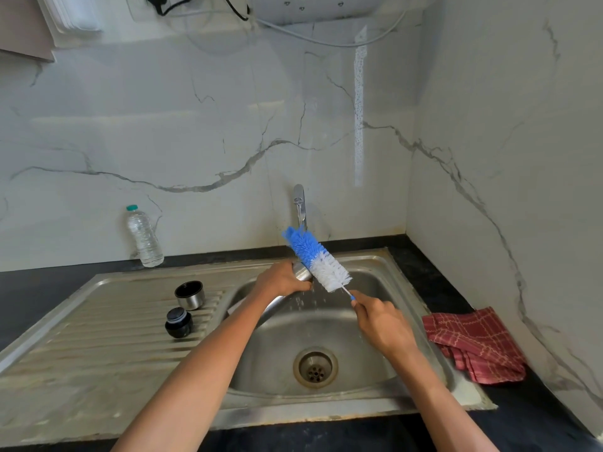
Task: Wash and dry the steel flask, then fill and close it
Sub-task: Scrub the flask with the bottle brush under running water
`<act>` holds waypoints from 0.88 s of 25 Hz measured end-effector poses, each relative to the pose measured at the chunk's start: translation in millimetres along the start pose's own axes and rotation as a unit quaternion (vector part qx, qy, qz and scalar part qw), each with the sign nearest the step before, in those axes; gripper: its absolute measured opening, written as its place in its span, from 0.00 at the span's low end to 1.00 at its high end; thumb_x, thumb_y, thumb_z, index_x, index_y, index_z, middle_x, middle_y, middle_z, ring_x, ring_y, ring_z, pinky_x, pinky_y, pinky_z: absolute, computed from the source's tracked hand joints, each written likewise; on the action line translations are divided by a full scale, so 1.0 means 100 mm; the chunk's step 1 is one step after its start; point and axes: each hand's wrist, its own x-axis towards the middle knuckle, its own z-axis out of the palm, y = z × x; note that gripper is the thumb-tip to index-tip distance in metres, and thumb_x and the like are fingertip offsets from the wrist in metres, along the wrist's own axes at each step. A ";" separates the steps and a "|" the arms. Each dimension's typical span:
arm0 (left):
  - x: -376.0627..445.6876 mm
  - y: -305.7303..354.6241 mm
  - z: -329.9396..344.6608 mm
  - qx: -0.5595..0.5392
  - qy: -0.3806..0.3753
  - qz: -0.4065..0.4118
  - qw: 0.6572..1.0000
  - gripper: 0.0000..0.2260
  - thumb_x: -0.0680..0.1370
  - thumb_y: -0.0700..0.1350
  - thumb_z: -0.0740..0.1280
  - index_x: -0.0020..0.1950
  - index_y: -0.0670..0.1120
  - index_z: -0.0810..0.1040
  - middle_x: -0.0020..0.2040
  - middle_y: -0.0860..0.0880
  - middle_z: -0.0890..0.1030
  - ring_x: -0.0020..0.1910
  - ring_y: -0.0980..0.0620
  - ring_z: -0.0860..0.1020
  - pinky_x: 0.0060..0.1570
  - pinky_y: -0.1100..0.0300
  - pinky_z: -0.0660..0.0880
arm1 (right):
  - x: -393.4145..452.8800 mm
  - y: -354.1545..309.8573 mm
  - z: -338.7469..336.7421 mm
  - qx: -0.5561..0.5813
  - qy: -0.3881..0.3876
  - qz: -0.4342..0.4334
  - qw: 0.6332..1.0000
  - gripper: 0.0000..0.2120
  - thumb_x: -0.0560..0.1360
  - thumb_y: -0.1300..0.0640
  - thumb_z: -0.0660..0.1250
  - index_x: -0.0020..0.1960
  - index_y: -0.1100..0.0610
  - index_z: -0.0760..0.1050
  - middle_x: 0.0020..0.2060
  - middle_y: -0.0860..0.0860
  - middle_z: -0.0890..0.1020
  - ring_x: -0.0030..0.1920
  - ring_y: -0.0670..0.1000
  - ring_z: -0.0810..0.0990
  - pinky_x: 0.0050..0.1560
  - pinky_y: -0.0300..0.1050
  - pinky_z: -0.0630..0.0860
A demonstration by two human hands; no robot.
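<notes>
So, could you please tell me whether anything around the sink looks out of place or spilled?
Nothing stands out. The red cloth lies crumpled beside the basin, and the flask's cup and stopper sit on the drainboard.

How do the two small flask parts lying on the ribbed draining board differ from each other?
The steel cup is shiny metal outside with a dark inside, while the black stopper is dark all over. The steel cup is open at the top and shows a hollow; the black stopper shows a closed top. The steel cup sits nearer the wall, the black stopper nearer the person. Both stand on the draining board, apart from each other.
</notes>
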 end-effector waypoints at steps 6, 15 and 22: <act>0.02 -0.19 -0.03 -0.020 0.024 -0.034 0.999 0.39 0.68 0.65 0.73 0.74 0.48 0.72 0.69 0.47 0.79 0.63 0.46 0.79 0.58 0.53 0.76 | -0.04 -0.01 -0.02 0.006 -0.001 0.024 1.000 0.18 0.83 0.45 0.55 0.71 0.38 0.73 0.53 0.52 0.85 0.55 0.60 0.81 0.52 0.54 0.78; 0.03 -0.20 -0.05 0.034 0.021 -0.028 0.999 0.31 0.69 0.65 0.73 0.65 0.49 0.77 0.60 0.49 0.83 0.50 0.50 0.79 0.51 0.54 0.77 | -0.06 -0.07 -0.03 -0.020 -0.023 0.017 0.999 0.17 0.84 0.47 0.54 0.68 0.41 0.76 0.53 0.53 0.85 0.55 0.61 0.81 0.52 0.54 0.78; -0.09 -0.02 0.06 0.047 0.026 0.038 0.998 0.32 0.69 0.65 0.75 0.67 0.50 0.75 0.61 0.50 0.83 0.49 0.50 0.79 0.45 0.57 0.74 | 0.06 -0.24 0.03 -0.029 0.021 -0.012 0.999 0.17 0.85 0.48 0.53 0.70 0.43 0.72 0.50 0.54 0.84 0.49 0.61 0.82 0.43 0.52 0.76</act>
